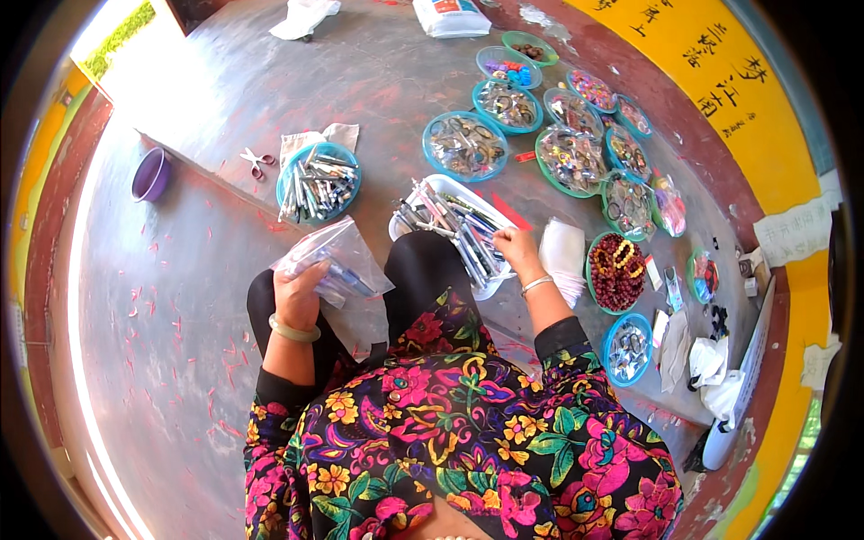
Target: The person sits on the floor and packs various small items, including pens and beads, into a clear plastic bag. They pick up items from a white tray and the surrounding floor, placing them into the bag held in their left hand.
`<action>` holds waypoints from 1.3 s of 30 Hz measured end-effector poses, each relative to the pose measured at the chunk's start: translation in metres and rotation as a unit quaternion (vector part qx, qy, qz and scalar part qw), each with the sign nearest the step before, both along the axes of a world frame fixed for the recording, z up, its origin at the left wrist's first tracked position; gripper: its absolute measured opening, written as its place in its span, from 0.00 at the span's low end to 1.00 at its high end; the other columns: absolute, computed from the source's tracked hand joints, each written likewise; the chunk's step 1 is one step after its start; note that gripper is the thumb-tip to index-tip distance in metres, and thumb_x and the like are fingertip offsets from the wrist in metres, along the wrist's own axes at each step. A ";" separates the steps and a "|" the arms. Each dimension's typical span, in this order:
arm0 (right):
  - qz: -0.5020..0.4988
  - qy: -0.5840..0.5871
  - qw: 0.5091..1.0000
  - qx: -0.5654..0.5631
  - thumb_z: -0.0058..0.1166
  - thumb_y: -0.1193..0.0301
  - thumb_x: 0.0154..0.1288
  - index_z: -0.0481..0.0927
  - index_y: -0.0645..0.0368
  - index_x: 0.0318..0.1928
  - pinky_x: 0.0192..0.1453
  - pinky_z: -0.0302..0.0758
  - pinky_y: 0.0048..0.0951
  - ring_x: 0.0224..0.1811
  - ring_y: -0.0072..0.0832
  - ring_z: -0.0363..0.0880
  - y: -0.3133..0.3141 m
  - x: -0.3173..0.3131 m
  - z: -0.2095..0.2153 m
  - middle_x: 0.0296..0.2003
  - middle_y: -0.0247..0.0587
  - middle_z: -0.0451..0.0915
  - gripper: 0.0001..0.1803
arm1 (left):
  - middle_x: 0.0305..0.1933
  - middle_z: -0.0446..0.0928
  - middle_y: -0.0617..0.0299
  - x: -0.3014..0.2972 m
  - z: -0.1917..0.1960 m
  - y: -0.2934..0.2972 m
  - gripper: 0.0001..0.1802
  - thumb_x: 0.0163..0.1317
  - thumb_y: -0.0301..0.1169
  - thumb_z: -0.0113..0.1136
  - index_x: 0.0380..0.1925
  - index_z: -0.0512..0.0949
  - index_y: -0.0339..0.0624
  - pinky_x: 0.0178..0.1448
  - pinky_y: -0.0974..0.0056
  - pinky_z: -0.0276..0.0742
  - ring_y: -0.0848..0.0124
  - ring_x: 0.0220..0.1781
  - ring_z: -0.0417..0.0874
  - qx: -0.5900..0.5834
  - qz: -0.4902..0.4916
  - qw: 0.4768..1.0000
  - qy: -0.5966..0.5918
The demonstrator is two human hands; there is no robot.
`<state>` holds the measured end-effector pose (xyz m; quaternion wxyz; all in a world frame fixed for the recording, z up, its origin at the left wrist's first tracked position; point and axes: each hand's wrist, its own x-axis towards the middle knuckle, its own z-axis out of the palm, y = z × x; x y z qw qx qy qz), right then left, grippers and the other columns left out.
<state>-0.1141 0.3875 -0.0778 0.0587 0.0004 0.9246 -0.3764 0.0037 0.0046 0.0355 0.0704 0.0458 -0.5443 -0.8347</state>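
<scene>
My left hand (301, 297) is closed on a clear plastic bag (346, 241) with a few blue pens (349, 275) inside, held above my left knee. My right hand (517, 252) is over the right side of a white plastic tray (441, 182) full of loose pens (459, 225). Its fingers are curled together in a pinch, and what they hold, if anything, is hidden. Left of the tray stands a blue basket (286, 191) heaped with more pens. A stack of clear bags (563, 252) lies just right of my right hand.
Several baskets of packaged trinkets, such as a blue one (430, 157), spread across the floor to the far right. Nearer are a basket of dark red beads (617, 286) and a blue basket (627, 349). Scissors (258, 164) and a purple bowl (150, 175) lie to the left.
</scene>
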 end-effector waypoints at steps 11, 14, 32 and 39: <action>-0.032 -0.029 0.991 0.129 0.59 0.66 0.46 0.83 0.59 0.36 0.43 0.75 0.35 0.37 0.41 0.81 -0.026 0.000 -0.059 0.33 0.47 0.82 0.15 | 0.47 0.78 0.56 -0.004 0.006 0.005 0.23 0.50 0.19 0.58 0.50 0.74 0.28 0.54 0.66 0.72 0.69 0.47 0.79 0.043 -0.040 0.998 -0.016; -0.025 0.008 0.996 0.082 0.60 0.66 0.47 0.82 0.59 0.32 0.41 0.75 0.36 0.34 0.41 0.81 -0.021 0.000 -0.058 0.29 0.49 0.82 0.12 | 0.46 0.79 0.57 -0.004 0.003 0.004 0.23 0.50 0.19 0.58 0.50 0.75 0.28 0.53 0.67 0.72 0.70 0.46 0.79 0.036 -0.045 0.998 -0.017; 0.051 -0.172 0.704 -0.687 0.52 0.81 0.59 0.70 0.63 0.56 0.44 0.80 0.25 0.44 0.32 0.81 -0.061 0.026 0.092 0.44 0.49 0.79 0.23 | 0.45 0.79 0.58 -0.001 0.006 0.007 0.23 0.51 0.20 0.59 0.50 0.75 0.29 0.51 0.68 0.73 0.73 0.45 0.79 0.027 -0.065 0.997 -0.024; 0.079 -0.071 0.826 -0.553 0.58 0.70 0.62 0.76 0.62 0.48 0.42 0.77 0.24 0.39 0.27 0.79 -0.086 0.035 0.137 0.42 0.42 0.78 0.16 | 0.41 0.80 0.61 0.001 -0.016 0.003 0.20 0.50 0.18 0.64 0.47 0.76 0.31 0.48 0.69 0.75 0.76 0.41 0.79 -0.014 -0.067 0.997 -0.038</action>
